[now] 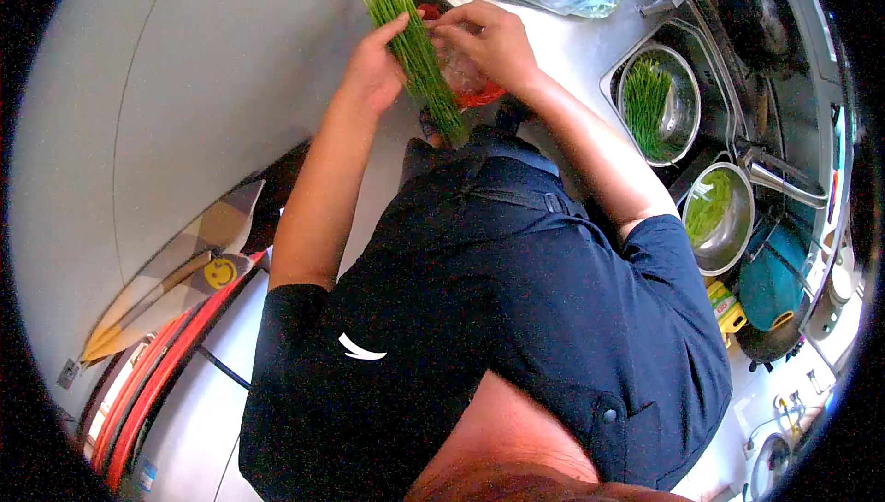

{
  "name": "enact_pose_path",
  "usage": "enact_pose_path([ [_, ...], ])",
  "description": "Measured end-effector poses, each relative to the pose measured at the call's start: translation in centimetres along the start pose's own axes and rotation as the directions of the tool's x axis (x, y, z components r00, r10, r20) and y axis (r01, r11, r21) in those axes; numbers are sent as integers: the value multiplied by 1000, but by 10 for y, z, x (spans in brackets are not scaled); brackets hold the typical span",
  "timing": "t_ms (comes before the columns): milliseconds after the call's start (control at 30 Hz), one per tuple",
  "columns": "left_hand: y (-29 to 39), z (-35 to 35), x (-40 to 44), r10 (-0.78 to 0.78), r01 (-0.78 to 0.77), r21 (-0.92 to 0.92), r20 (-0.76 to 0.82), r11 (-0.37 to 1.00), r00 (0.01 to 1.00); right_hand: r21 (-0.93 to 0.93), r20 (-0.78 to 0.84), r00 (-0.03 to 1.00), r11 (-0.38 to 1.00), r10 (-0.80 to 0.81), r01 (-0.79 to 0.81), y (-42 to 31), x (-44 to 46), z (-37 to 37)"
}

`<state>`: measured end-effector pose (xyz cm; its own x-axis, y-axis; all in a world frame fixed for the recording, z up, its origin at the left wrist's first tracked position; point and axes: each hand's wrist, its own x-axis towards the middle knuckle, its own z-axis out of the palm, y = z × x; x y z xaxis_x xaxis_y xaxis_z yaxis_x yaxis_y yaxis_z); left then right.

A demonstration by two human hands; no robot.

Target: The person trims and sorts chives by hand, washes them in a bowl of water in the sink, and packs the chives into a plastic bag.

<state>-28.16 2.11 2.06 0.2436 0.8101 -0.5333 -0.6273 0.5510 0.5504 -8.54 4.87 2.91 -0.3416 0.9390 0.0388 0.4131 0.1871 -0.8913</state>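
Observation:
My left hand (376, 64) is closed round a bunch of long, thin green stalks (419, 55), which look like chive or garlic stems. The bunch slants, its cut pale ends at the top and its darker end hanging down towards my lap. Just right of it, my right hand (489, 44) has its fingers curled and pinched together near the stalks. Whatever those fingertips hold is too small to make out. Below both hands is a red-rimmed bin (484, 96) with a clear plastic liner, partly hidden by the hands and stalks.
A clear plastic bag (590, 6) with more green stalks lies on the counter (567, 46) ahead. To the right, a sink holds a metal bowl (687, 133) with stalks. Beside it stands a second bowl (742, 244) with paler green pieces, near a faucet (784, 179).

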Motion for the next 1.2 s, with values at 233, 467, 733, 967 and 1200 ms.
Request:
enact_pose_path([
  [233,1,-14,0,9,-8,16,-26,1000,1000,-7,-27,999,1000,-22,22,-1,-1,-5],
  [467,3,-41,-4,56,-55,8,-89,998,994,15,-75,996,999,43,-42,5,-1,-12],
  [733,14,-43,-38,102,-105,-12,-155,994,983,-198,116,993,980,33,-10,50,7,16],
  [967,15,-47,-46,102,-109,-54,-119,993,988,-597,273,906,796,323,-104,53,16,32],
  [1200,12,-59,-45,119,-126,-75,-97,989,988,-558,274,910,822,312,-113,50,12,36],
])
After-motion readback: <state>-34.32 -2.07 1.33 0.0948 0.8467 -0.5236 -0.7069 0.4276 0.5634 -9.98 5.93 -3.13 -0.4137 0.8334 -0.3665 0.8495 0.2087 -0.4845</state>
